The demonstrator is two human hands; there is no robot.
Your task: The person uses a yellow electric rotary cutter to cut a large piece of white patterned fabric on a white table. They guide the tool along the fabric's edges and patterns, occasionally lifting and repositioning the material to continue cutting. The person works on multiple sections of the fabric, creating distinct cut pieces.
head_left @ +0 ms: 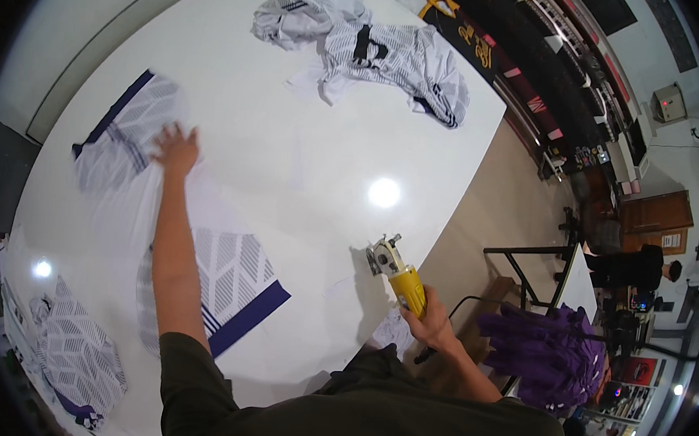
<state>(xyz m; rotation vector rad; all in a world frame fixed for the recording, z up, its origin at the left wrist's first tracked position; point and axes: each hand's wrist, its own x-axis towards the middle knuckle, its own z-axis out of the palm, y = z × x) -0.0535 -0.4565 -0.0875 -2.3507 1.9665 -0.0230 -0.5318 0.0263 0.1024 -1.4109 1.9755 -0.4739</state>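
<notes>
My left hand [177,149] reaches across the table with its fingers spread over a white cloth piece. That cloth has a grey stripe pattern and a dark purple band [113,115] along its far left edge. Under and beside my left forearm lies another patterned part [228,270], also edged with a purple band [252,318]; whether the two join as one piece I cannot tell. In my right hand [431,321] is a yellow handheld electric rotary cutter [403,280]. Its metal blade head points away from me over the table, and a black cord trails off to the right.
White patterned garments [393,63] lie bunched at the far side of the white table [320,175]. More patterned cloth [77,345] rests at the near left. Right of the table, purple garments [543,353] pile on another table. A person [642,269] stands farther back.
</notes>
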